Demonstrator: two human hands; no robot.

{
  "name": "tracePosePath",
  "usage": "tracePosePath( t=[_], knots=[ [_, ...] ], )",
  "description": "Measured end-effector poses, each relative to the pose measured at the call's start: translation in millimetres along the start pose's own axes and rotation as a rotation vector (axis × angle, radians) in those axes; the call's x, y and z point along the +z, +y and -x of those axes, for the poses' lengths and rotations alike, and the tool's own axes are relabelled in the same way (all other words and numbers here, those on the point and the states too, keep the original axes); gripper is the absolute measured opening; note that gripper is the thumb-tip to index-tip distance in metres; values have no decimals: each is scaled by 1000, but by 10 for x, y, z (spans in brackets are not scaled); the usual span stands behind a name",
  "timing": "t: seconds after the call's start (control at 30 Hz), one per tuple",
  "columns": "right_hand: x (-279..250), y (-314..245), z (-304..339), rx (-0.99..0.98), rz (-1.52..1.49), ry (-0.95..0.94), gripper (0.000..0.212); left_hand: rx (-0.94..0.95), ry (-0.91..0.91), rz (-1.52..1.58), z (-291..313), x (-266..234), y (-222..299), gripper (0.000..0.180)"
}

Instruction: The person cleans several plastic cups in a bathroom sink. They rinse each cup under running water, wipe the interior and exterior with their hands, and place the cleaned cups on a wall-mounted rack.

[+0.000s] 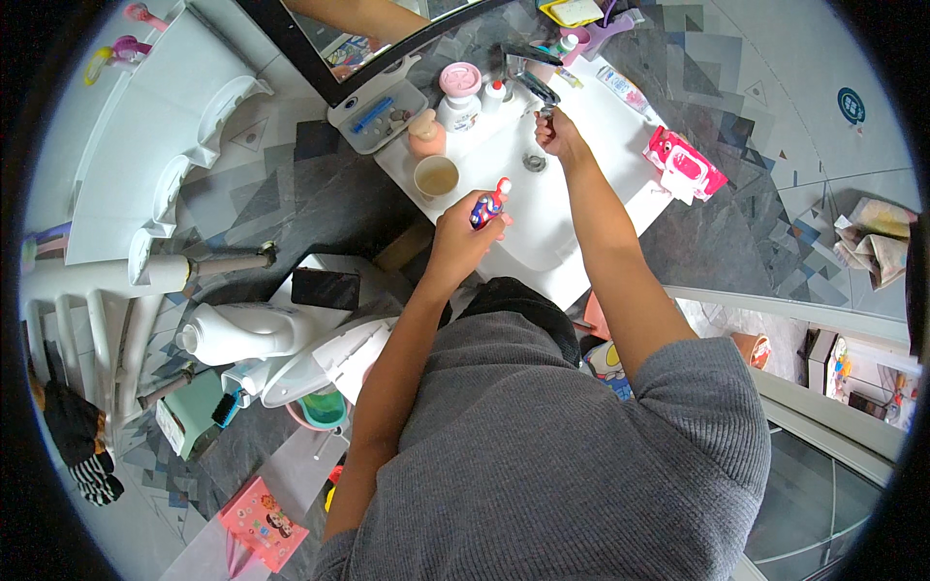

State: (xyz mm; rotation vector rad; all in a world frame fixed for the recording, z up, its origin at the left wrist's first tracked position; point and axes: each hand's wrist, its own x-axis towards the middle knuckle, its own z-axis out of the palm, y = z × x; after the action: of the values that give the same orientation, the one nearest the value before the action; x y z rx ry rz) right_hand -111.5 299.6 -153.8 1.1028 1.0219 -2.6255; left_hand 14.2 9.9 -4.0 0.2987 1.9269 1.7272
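My left hand is closed around a small blue and red item with a red and white top. It is held over the near left edge of the white sink. Its exact kind is unclear. Farther in, my right hand is under the faucet, its fingers curled together close to the spout. Whatever they hold, if anything, is hidden. The drain lies just below that hand. Beside my left hand, on the sink's left ledge, stands a cup with pale liquid in it.
On the ledge are a peach-coloured bottle, a white jar with a pink lid and a red-capped bottle. A pink wipes pack rests at the right edge. Left sit a clear tray, a phone and a white jug.
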Motion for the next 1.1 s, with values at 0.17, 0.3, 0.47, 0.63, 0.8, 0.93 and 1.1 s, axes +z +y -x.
tracePosePath(
  t=[0.17, 0.3, 0.47, 0.63, 0.8, 0.93, 1.1],
  knots=[
    [-95, -3, 2, 21, -32, -46, 45, -13, -21, -12, -2, -18, -11, 27],
    [-121, -9, -46, 17, -32, -60, 44, -23, -36, -17, 7, -39, 0, 28],
    [-308, -113, -351, -738, 540, 706, 33, -6, -89, -6, -47, -27, 50, 28],
    [519, -371, 591, -1721, 994, 596, 25, -14, -49, -4, -20, -80, -23, 28],
    [585, -385, 821, -1818, 1343, 304, 25, -16, -67, 5, -18, -63, 3, 28],
    [415, -308, 790, -1733, 1362, 330, 25, -11, -60, 12, -9, -56, 60, 27],
    [587, -455, 1175, -1518, 1208, 208, 26, 4, -56, 38, -4, -43, 35, 23]
  ],
)
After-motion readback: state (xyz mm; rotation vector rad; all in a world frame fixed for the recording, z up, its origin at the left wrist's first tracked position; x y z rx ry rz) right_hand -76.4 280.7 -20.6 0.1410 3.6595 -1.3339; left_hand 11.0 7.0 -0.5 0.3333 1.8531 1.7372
